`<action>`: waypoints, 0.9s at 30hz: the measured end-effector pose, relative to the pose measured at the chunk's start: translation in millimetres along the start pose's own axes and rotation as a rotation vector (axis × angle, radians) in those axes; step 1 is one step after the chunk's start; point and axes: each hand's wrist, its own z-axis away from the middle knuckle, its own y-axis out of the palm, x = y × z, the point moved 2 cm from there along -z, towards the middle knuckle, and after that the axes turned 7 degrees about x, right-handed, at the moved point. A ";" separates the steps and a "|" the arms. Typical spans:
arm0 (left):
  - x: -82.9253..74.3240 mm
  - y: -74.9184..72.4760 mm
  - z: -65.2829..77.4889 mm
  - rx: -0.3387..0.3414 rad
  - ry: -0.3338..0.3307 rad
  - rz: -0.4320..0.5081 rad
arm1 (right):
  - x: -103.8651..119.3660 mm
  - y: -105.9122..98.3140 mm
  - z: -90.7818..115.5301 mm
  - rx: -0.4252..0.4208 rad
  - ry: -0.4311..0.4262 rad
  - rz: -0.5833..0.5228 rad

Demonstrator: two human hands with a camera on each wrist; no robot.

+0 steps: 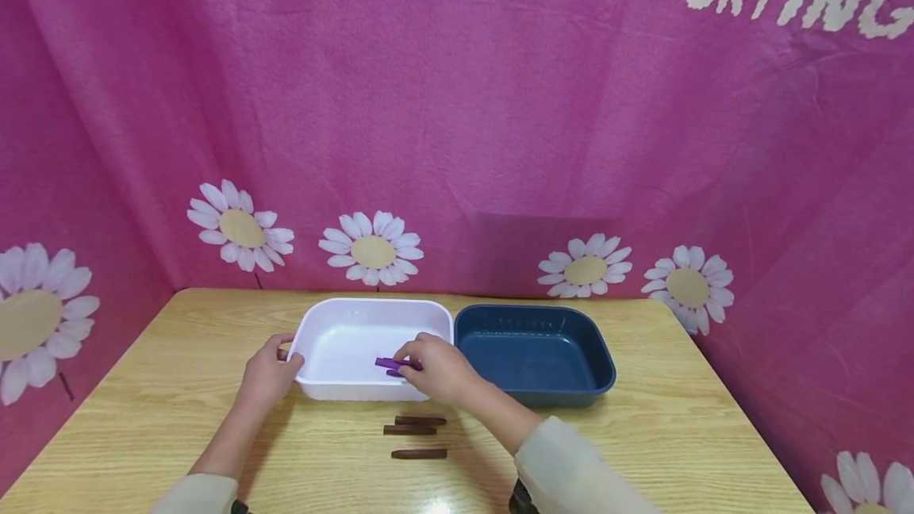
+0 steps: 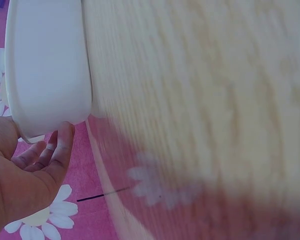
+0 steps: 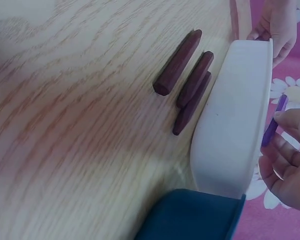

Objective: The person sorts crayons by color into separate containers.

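Note:
My right hand (image 1: 441,369) pinches a purple crayon (image 3: 275,120) between thumb and fingers, over the front right part of a white plastic tray (image 1: 360,390). In the head view a second bit of purple shows just below the crayon, partly behind the fingers. My left hand (image 1: 267,375) grips the white tray's left rim, thumb on the inner side and the other fingers outside. Three dark brown crayons (image 1: 419,454) lie on the table in front of the tray, two close together and one nearer to me.
A dark blue tray (image 1: 535,398) stands right beside the white one, on its right. Both sit on a light wooden table (image 1: 678,427). Behind the table hangs a pink cloth (image 1: 457,141) printed with daisies.

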 end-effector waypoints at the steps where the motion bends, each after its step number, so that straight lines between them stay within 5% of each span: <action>1: -0.1 0.1 -0.1 -0.001 0.000 -0.002 | -0.4 1.0 -0.6 0.003 0.002 0.004; 27: -2.6 -0.6 1.6 -0.006 -0.007 -0.031 | -16.3 12.9 -5.7 0.096 0.096 -0.015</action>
